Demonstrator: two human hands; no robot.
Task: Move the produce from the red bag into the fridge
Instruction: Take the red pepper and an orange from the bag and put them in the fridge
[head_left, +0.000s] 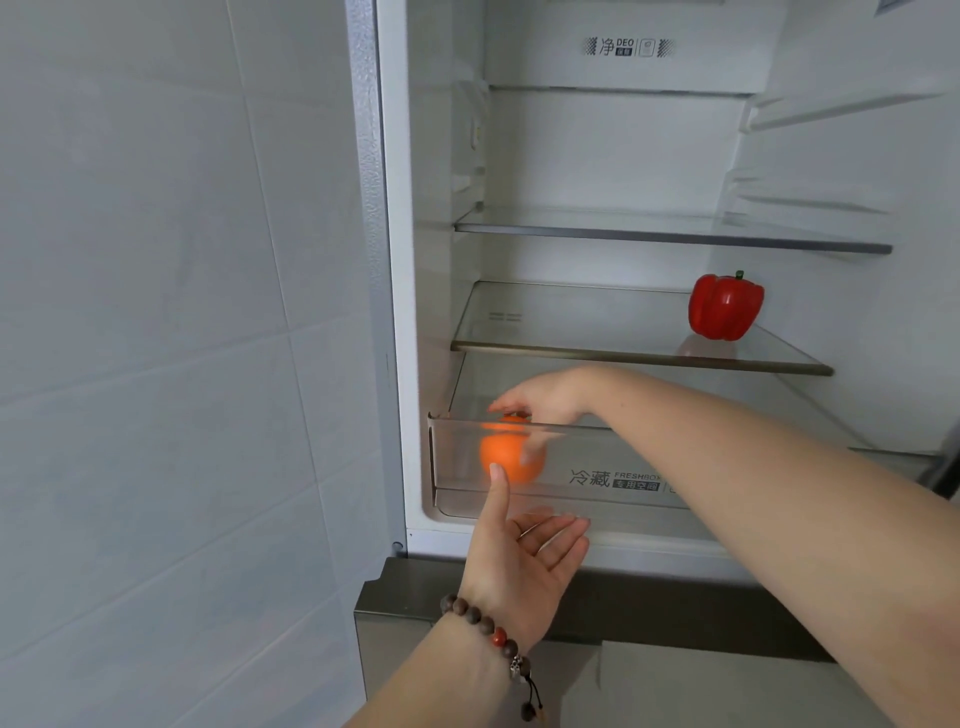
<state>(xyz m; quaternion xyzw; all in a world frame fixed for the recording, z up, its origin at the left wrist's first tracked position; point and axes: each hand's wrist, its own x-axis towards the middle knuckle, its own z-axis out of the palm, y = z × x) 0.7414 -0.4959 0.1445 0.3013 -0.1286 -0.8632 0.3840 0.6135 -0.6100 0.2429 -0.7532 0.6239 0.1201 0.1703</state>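
Produce transfer partly complete: red pepper (725, 306) on the glass shelf (639, 358); right hand (540, 402) grasping an orange (511, 457) inside the crisper drawer (597, 467); left hand (524, 556) released; bag unseen.

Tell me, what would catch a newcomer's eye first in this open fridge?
The red bell pepper, standing alone at the right of a glass shelf. Below it, an orange shows through the clear crisper drawer, with the right hand reaching in over it. The left hand, palm open, hovers in front of the drawer.
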